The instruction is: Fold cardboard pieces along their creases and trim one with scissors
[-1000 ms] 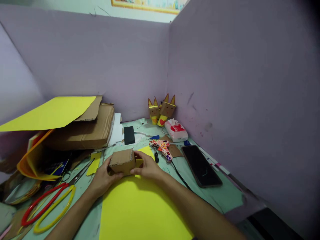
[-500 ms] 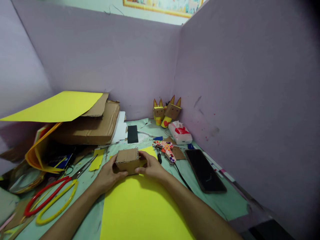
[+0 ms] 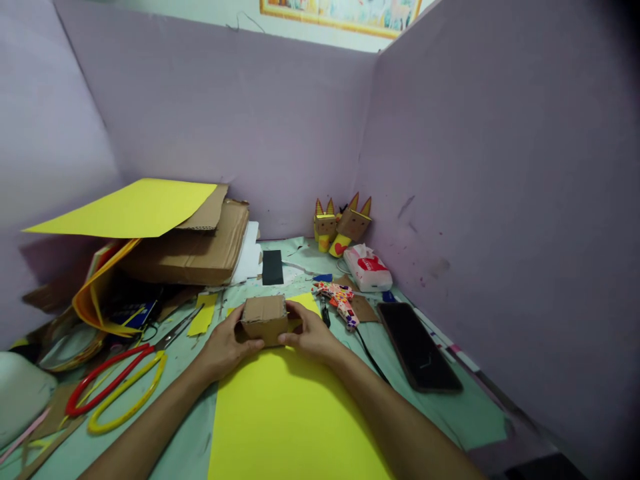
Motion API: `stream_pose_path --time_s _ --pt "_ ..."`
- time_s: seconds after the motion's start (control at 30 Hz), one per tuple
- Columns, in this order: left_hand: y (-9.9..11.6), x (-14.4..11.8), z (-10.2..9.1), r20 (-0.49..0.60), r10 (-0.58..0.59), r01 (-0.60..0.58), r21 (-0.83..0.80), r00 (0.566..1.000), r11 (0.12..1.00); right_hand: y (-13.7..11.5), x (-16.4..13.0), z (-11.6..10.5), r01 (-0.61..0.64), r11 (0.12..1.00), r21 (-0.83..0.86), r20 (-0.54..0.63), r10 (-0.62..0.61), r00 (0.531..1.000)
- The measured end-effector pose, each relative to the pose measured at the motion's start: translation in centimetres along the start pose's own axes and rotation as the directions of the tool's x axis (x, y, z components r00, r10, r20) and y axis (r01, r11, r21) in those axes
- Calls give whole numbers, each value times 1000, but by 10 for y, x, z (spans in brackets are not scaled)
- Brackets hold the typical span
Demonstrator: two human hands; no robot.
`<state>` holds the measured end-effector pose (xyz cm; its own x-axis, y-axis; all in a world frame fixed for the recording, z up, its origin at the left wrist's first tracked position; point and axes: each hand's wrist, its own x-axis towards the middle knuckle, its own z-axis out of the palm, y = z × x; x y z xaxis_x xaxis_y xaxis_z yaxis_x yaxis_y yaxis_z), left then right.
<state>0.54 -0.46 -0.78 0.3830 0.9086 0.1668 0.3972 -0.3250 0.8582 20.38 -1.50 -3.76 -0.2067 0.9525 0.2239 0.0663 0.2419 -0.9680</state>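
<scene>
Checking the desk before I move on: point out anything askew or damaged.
The cardboard box between the left hand and right hand has ragged, frayed top edges. The yellow sheet lies tilted atop the cardboard stack, overhanging it.

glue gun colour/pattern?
Glue gun: white with red, orange and dark patches; head view.

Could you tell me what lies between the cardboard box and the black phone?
In the head view, the patterned glue gun lies between cardboard box and black phone.
</scene>
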Motion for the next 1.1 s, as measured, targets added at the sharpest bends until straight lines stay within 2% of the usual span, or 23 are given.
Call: stream_pose_path --time_s 0.23,0.6,0.8,0.93,1.03,1.1 --pt "-10 2 2 17 20 -19 -65 1000 998 3 0 -2 9 1000 -7 -14 -9 1000" --pt "-6 -4 3 -82 27 -34 -84 996 996 -1 -3 0 -7 997 79 -13 8 1000" --pt "2 -7 9 -239 -35 19 -71 970 997 -3 -3 4 28 995 99 -139 -14 990" --pt "10 -12 16 -296 -67 58 -38 953 998 0 -4 7 42 994 99 -203 -22 979" --pt "11 -14 18 -278 -48 55 16 959 998 2 -4 9 52 990 129 -141 -34 990" --pt "9 -14 17 -207 -12 24 57 978 998 2 -4 9 43 991 129 -115 -28 993"
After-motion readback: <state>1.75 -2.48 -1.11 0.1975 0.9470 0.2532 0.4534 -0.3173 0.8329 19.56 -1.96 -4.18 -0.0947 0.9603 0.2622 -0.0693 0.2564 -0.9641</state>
